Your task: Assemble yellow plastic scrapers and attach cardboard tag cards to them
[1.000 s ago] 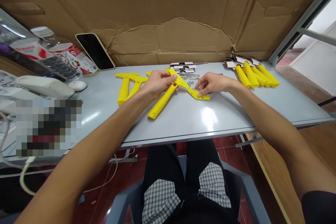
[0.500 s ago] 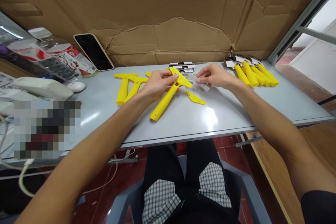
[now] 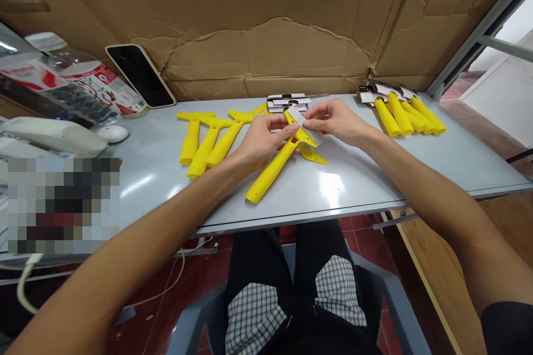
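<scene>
My left hand point(image 3: 266, 137) grips a yellow scraper handle point(image 3: 272, 172) close to its wide head, with the shaft slanting down to the left. A flat metal blade point(image 3: 306, 128) lies against that head, pinched by my right hand point(image 3: 333, 122) at its right end. Just under the head, on the table, rests a loose yellow cover piece point(image 3: 313, 156), partly hidden by the handle. To the left of my left hand lie several more yellow scraper handles point(image 3: 202, 152), side by side.
Packaged yellow scrapers point(image 3: 410, 113) lie in a row at the back right. White cards point(image 3: 287, 102) are stacked behind my hands. At the left are a phone point(image 3: 140, 75), plastic bottles point(image 3: 95, 83) and a white mouse point(image 3: 112, 133). A cardboard wall point(image 3: 266, 22) closes off the back.
My right hand has moved left and brought the metal blade onto the scraper head. The held handle has shifted slightly right and down.
</scene>
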`<act>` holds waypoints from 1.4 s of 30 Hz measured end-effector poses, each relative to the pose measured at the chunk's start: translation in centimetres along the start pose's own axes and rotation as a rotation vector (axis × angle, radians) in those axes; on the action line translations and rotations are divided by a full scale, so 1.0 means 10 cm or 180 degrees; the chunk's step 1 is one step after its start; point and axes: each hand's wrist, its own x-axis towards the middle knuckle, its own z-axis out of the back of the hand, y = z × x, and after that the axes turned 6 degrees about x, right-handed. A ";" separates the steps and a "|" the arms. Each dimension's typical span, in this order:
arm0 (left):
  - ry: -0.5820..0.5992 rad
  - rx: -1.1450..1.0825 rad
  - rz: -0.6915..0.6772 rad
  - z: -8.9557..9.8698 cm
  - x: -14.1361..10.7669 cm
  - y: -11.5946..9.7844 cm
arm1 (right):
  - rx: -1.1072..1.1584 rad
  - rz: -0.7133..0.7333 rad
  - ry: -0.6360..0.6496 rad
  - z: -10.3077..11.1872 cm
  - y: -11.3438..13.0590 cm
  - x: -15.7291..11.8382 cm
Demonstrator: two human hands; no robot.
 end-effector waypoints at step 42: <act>-0.0617 0.0223 0.0145 0.00 0.01 -0.09 | -0.0014 -0.0167 -0.0127 -0.06 0.09 -0.06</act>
